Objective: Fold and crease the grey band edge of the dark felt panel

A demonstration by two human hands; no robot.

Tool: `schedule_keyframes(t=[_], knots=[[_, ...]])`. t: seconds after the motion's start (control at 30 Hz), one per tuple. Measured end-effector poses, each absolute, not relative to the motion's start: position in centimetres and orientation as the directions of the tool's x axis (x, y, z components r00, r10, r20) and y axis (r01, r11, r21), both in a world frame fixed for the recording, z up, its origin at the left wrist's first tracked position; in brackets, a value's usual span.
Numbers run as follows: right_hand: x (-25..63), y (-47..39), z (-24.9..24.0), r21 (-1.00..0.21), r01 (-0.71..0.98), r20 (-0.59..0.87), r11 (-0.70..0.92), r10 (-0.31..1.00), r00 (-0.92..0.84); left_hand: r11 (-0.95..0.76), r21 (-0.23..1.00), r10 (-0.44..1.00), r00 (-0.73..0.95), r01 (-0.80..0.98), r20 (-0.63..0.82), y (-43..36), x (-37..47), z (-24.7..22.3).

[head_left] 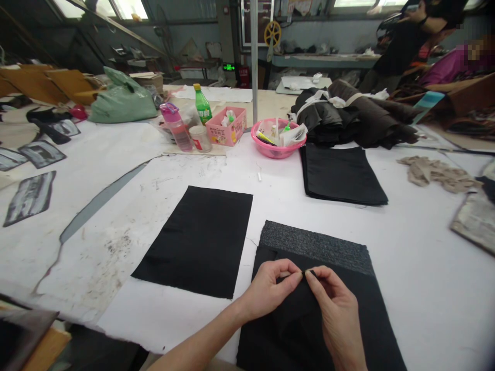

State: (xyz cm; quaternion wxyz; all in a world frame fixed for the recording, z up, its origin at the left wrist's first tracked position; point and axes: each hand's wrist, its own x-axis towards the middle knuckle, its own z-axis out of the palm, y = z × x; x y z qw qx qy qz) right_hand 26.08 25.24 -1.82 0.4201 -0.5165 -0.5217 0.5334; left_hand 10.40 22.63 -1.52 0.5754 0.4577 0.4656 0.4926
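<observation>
- One left hand (273,289) and one right hand (337,304), two in all.
- One black cloth (299,317) at the hands, its layers not countable.
- One speckled grey strip (315,248).
- One separate black sheet (201,242) to the left.
- One black stack (342,176) at the back, its sheets too close to count.
- One green bottle (202,106) plus one purple-capped bottle (178,130): two bottles.
- One jar (200,139).
- One pink basket (228,133).
- One pink bowl (276,151).
- Four grey-smeared pieces (31,198).
- One green bag (122,103).
- One upright pole (254,62).
- One yellow wheel (273,34).
</observation>
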Motion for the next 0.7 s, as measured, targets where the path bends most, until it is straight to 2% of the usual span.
schedule_keyframes(t=[0.3,0.7], knots=[[26.50,25.33,-1.81,-0.990,0.087,-0.128,-0.112,0.971,-0.204,0.098,0.984,0.991,0.108,-0.149,-0.083,22.73,10.27,-1.08],[26.43,25.17,-2.00,-0.993,0.089,-0.092,-0.080,0.986,-0.136,0.106,0.986,0.987,0.134,-0.131,-0.088,22.71,10.16,-1.07]])
